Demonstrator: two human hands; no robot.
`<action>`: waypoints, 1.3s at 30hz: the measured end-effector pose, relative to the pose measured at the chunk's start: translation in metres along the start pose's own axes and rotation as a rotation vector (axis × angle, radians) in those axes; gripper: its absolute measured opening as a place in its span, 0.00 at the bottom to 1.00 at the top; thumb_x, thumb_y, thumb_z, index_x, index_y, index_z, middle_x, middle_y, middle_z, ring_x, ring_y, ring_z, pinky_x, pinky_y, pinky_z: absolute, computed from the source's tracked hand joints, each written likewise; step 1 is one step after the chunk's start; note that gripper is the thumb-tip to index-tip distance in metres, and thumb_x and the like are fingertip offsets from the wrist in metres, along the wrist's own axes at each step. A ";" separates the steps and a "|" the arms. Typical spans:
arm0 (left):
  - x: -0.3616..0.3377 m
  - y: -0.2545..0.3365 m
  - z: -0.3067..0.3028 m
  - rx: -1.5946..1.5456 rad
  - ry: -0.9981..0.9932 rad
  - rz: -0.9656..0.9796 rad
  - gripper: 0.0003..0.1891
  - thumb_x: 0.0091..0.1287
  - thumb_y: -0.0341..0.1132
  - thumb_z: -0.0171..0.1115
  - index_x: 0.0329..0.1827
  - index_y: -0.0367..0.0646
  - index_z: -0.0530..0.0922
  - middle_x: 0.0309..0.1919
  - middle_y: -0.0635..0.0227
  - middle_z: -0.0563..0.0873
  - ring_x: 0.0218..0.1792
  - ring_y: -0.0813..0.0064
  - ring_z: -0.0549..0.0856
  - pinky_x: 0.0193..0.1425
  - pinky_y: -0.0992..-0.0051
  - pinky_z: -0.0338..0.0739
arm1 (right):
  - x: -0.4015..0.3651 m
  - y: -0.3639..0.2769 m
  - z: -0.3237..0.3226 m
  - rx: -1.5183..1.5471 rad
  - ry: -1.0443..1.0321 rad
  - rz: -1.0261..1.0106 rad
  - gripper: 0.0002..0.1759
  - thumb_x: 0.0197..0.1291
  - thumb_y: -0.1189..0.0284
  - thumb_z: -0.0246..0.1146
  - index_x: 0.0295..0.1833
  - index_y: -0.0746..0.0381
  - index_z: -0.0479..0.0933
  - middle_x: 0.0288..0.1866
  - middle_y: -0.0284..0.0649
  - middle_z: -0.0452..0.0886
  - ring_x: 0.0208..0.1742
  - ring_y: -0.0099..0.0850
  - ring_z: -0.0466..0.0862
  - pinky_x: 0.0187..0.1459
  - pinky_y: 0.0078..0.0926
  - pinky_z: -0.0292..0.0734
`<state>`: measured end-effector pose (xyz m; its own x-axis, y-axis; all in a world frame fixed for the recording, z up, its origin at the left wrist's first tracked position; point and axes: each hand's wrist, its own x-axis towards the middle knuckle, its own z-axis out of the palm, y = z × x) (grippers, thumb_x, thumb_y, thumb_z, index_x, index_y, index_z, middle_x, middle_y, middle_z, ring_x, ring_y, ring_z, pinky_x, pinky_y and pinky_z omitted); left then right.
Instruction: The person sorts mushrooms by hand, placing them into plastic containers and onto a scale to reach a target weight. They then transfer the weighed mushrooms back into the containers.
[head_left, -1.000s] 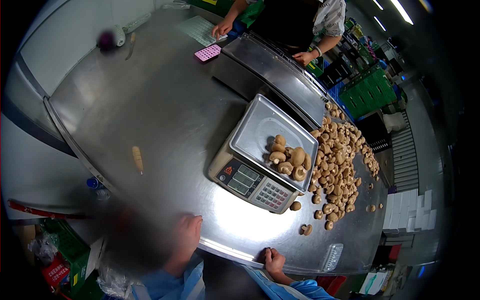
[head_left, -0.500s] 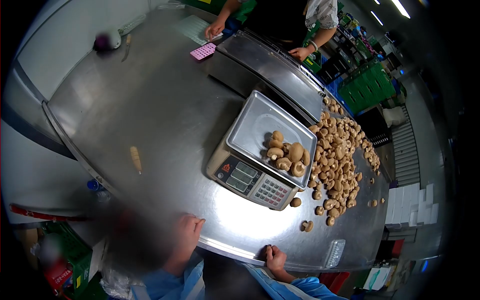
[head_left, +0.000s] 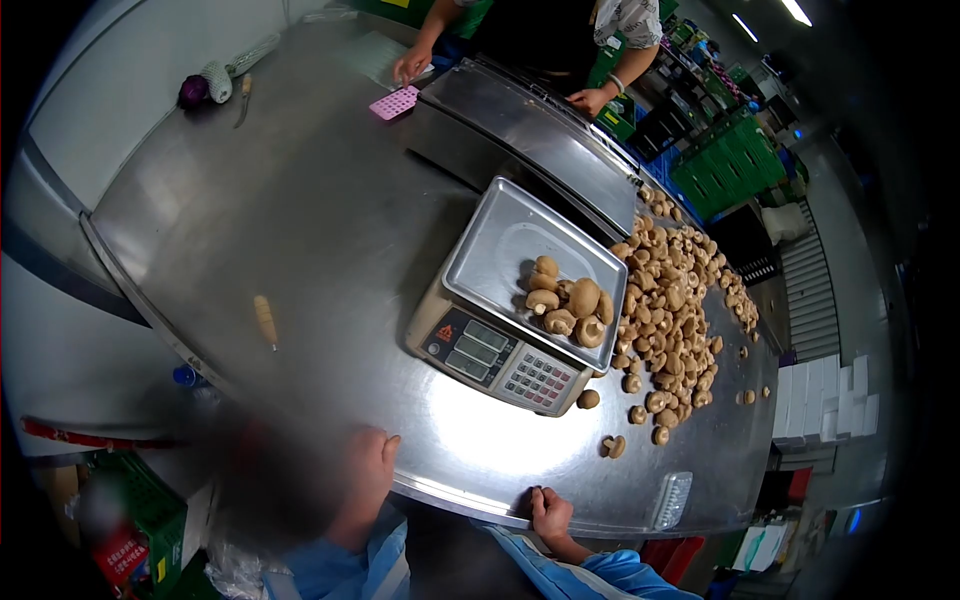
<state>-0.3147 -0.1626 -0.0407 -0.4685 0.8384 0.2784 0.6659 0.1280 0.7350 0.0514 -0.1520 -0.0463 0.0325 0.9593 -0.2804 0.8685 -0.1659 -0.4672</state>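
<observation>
Left hand (head_left: 374, 468) and right hand (head_left: 551, 514) are resting at the table (head_left: 320, 225) edge, fingers curling inward, grip impossible to tell; several mushrooms (head_left: 583, 297) are sitting in the pan (head_left: 500, 242) of the scale (head_left: 430, 328), probably reading truest with hands clear.

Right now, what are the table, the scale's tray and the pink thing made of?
The table looks like smooth metal, probably steel: it's grey and throws back glare. The tray seems metal too, silvery with a soft shine. The pink thing is probably plastic, from its bright, even colour.
</observation>
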 end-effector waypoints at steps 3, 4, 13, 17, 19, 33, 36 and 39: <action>-0.002 -0.003 0.000 -0.008 -0.014 0.010 0.05 0.63 0.29 0.66 0.33 0.38 0.78 0.32 0.56 0.85 0.34 0.52 0.84 0.40 0.60 0.79 | 0.000 0.001 0.000 -0.011 -0.012 0.010 0.17 0.68 0.61 0.60 0.34 0.62 0.82 0.26 0.51 0.82 0.29 0.52 0.84 0.31 0.43 0.77; -0.002 -0.003 0.000 -0.015 -0.008 0.019 0.05 0.63 0.28 0.65 0.34 0.38 0.78 0.33 0.56 0.85 0.35 0.52 0.84 0.41 0.60 0.79 | 0.000 0.001 0.000 -0.008 -0.011 0.006 0.17 0.68 0.60 0.60 0.34 0.62 0.82 0.26 0.51 0.82 0.29 0.52 0.84 0.31 0.43 0.77; 0.006 0.005 -0.003 -0.025 -0.006 -0.036 0.04 0.63 0.26 0.64 0.40 0.40 0.79 0.37 0.57 0.86 0.39 0.52 0.85 0.44 0.60 0.80 | 0.001 -0.002 -0.002 -0.016 -0.016 0.012 0.16 0.68 0.61 0.60 0.34 0.62 0.82 0.26 0.51 0.83 0.29 0.51 0.85 0.32 0.43 0.77; 0.003 0.001 0.001 -0.018 0.018 -0.006 0.04 0.63 0.27 0.63 0.39 0.40 0.79 0.37 0.58 0.86 0.39 0.53 0.85 0.44 0.60 0.80 | 0.001 -0.005 -0.003 0.008 -0.024 0.031 0.17 0.68 0.61 0.60 0.34 0.62 0.82 0.25 0.50 0.82 0.28 0.50 0.85 0.32 0.42 0.77; 0.003 0.002 0.001 -0.018 0.024 -0.011 0.04 0.62 0.28 0.63 0.39 0.40 0.80 0.36 0.58 0.86 0.38 0.53 0.85 0.44 0.59 0.80 | 0.000 -0.006 -0.004 0.011 -0.025 0.032 0.17 0.68 0.60 0.60 0.34 0.62 0.82 0.24 0.50 0.82 0.28 0.50 0.85 0.31 0.41 0.77; 0.004 0.004 -0.003 -0.002 0.019 -0.017 0.04 0.66 0.29 0.64 0.41 0.40 0.80 0.33 0.57 0.85 0.34 0.52 0.84 0.40 0.60 0.79 | 0.001 -0.001 0.000 0.010 0.012 -0.009 0.16 0.68 0.62 0.61 0.33 0.63 0.82 0.25 0.51 0.82 0.28 0.51 0.84 0.30 0.42 0.77; 0.004 0.005 -0.003 -0.009 0.021 -0.027 0.04 0.67 0.30 0.64 0.41 0.40 0.81 0.33 0.57 0.85 0.34 0.52 0.84 0.40 0.60 0.79 | 0.001 -0.004 -0.002 0.001 -0.003 0.008 0.16 0.68 0.62 0.61 0.33 0.63 0.82 0.26 0.51 0.83 0.28 0.51 0.84 0.31 0.42 0.77; 0.005 0.006 -0.004 -0.016 0.011 -0.043 0.04 0.67 0.31 0.63 0.40 0.39 0.81 0.33 0.56 0.85 0.34 0.52 0.84 0.39 0.60 0.79 | 0.001 -0.006 -0.002 -0.007 -0.012 0.019 0.16 0.68 0.63 0.61 0.33 0.64 0.82 0.26 0.51 0.83 0.28 0.51 0.85 0.31 0.41 0.77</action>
<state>-0.3154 -0.1602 -0.0321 -0.5025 0.8267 0.2531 0.6358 0.1551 0.7561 0.0476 -0.1496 -0.0418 0.0426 0.9532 -0.2994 0.8714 -0.1820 -0.4555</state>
